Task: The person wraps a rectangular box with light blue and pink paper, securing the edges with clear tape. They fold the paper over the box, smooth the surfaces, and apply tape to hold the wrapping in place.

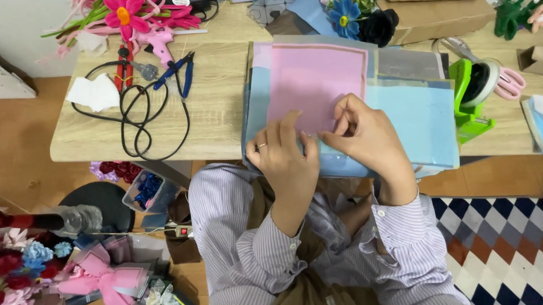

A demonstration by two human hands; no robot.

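Hands at near edge of pale wooden desk (215, 112); left hand (287, 155) flat, fingers pressing pink paper sheet (314, 83) atop blue sheets (416, 122); right hand (362, 133) pinching its lower edge; seemingly separating or folding; next needs steady hold, clean lift.
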